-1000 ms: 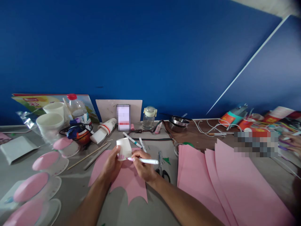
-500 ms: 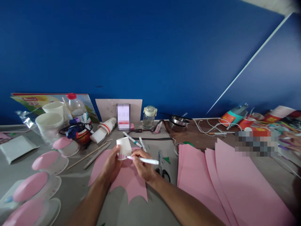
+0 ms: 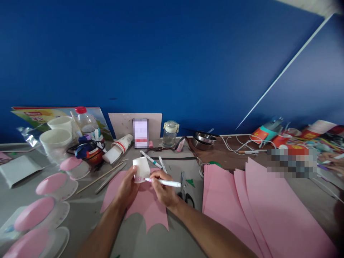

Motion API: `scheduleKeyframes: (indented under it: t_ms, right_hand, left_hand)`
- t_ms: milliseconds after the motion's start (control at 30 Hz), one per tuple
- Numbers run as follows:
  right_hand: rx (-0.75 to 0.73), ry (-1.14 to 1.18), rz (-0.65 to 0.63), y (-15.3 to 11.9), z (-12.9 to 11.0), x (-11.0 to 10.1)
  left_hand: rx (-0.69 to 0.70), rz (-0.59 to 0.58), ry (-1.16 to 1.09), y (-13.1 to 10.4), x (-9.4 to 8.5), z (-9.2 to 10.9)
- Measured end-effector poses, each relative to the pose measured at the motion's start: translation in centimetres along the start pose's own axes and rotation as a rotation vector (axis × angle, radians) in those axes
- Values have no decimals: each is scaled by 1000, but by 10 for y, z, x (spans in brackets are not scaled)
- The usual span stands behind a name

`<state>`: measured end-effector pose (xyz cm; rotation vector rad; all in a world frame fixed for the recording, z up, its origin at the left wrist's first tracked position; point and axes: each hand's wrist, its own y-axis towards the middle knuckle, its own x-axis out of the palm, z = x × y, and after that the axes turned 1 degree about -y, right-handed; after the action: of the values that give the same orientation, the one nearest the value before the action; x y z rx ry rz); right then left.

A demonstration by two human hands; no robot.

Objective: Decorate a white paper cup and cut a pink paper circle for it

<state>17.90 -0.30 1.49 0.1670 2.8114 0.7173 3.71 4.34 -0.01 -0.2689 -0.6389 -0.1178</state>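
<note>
My left hand [image 3: 129, 188] grips a small, slightly curved white paper piece [image 3: 142, 166] by its left side. Pink marks run along the lower part of it. In my right hand [image 3: 164, 191] is a white marker pen [image 3: 172, 183], its pink tip at the paper's lower right edge. Under both hands lies a pink paper sheet [image 3: 147, 209] with a scalloped lower edge. Just right of my right hand are scissors [image 3: 189, 200] with black handles. Two more markers, one being a teal-banded marker [image 3: 152, 160], lie beyond the white piece.
Pink sheets [image 3: 223, 200] are stacked at right. White cups with pink tops [image 3: 34, 213] line the left. A phone [image 3: 141, 133], a glass jar [image 3: 170, 134] and metal bowls [image 3: 203, 140] stand at the back. Another person's hand [image 3: 331, 161] shows at far right.
My hands, the paper piece and the marker stay almost in place. At far right, the other person's hand has shifted, and a white pen-like thing now shows there.
</note>
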Motion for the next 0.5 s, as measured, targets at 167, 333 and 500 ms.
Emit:
scheduleKeyframes:
  t_ms: [167,333,500]
  right_hand:
    - [-2,5,10,1,2,0]
    - [38,76,38,0,4,0]
    - [39,77,38,0,4,0]
  left_hand:
    - [12,11,-24,-1,2,1]
    - [15,14,-65,-1,4,2]
    - [9,10,-84,-1,3,0]
